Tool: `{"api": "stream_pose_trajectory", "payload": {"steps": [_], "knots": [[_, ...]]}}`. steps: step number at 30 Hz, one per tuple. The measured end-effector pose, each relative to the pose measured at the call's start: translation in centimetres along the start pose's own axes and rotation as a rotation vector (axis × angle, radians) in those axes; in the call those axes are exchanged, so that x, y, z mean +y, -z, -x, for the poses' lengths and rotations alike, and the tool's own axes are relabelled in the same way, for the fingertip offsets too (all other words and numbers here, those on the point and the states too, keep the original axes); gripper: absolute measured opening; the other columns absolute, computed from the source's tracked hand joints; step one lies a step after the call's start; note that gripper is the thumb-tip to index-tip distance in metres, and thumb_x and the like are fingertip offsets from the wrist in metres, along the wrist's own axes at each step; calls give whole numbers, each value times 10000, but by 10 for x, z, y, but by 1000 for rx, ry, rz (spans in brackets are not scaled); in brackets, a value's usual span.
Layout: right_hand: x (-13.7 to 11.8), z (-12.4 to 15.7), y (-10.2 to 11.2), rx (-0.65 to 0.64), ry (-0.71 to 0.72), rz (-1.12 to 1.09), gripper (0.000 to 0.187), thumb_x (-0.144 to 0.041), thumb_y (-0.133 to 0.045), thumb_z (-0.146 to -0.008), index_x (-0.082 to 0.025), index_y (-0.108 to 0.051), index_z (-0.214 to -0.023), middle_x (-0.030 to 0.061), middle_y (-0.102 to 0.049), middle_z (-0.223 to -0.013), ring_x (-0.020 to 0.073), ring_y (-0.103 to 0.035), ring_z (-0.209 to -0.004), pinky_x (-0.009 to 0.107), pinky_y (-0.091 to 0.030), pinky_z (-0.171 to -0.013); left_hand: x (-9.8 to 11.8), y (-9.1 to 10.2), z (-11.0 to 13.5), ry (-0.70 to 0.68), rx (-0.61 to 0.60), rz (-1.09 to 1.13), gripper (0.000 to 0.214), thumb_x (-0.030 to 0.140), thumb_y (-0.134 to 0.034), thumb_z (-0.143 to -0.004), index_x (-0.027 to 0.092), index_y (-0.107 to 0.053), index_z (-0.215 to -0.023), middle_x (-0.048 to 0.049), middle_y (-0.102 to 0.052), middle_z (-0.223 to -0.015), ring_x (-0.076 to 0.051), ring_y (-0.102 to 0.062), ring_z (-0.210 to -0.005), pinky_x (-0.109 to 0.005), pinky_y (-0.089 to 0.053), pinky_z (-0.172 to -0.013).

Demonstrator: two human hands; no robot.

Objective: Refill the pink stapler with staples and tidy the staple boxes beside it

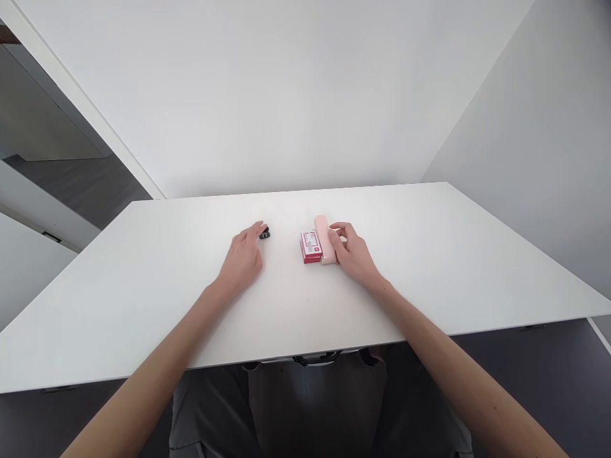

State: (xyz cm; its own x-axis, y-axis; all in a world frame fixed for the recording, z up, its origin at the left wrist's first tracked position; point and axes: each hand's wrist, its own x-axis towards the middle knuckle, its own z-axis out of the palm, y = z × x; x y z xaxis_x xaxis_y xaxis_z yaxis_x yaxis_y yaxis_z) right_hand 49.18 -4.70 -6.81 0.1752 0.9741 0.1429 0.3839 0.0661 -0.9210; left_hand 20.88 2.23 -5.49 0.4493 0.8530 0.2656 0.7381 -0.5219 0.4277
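My left hand [242,257] rests on the white table [305,318] with its fingers stretched forward and the thumb apart from them. Its fingertips reach a small black object [265,234], partly hidden and too small to name. In my right hand [354,254] is the side of a pink stapler [324,238], with thumb and fingers closed around its right edge. The stapler lies on the tabletop, its long side pointing away from me. Close against its left side sits a small red and white box [311,247] with printing on top.
A white wall [296,95] rises behind the table's far edge, and a grey wall [539,127] stands at the right. At left there is an opening with a dark floor [90,184]. My legs [214,407] are under the table's front edge.
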Motion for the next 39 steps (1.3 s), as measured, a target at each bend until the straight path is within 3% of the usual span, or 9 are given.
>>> {"api": "stream_pose_trajectory", "payload": {"steps": [9,19,31,39], "knots": [[1,-3,-1,11,6,6,453,-640,-424,-1033,-267,-538,-1263,46,-667,-1087,156,-616,-683,295,-445,-568,38,-17,-42,-74,-108,119,796,15,-414,-797,213,-347,-1565,-47,-600,-1540,-318,-450,-1482,-557,-412,-1170],[-2,-4,0,2,25,13,456,-634,-434,-1030,-256,-536,-1261,48,-664,-1070,155,-616,-666,303,-455,-584,60,-22,-50,-123,-212,204,767,49,-390,-786,214,-357,-1535,-44,-632,-1506,-287,-457,-1485,-543,-412,-1170],[-5,-2,0,-1,19,16,481,-639,-456,-1018,-246,-530,-1285,58,-665,-1090,154,-619,-665,298,-456,-577,54,-31,-42,-126,-109,355,815,36,-413,-763,307,-379,-1532,-15,-655,-1471,-291,-567,-1377,-527,-437,-1143],[-3,-3,-1,2,6,13,493,-654,-457,-1017,-250,-539,-1287,65,-665,-1104,163,-629,-700,288,-452,-556,48,-38,-43,-160,5,441,790,23,-401,-762,263,-398,-1515,-70,-564,-1530,-231,-572,-1357,-464,-453,-1140]]}}
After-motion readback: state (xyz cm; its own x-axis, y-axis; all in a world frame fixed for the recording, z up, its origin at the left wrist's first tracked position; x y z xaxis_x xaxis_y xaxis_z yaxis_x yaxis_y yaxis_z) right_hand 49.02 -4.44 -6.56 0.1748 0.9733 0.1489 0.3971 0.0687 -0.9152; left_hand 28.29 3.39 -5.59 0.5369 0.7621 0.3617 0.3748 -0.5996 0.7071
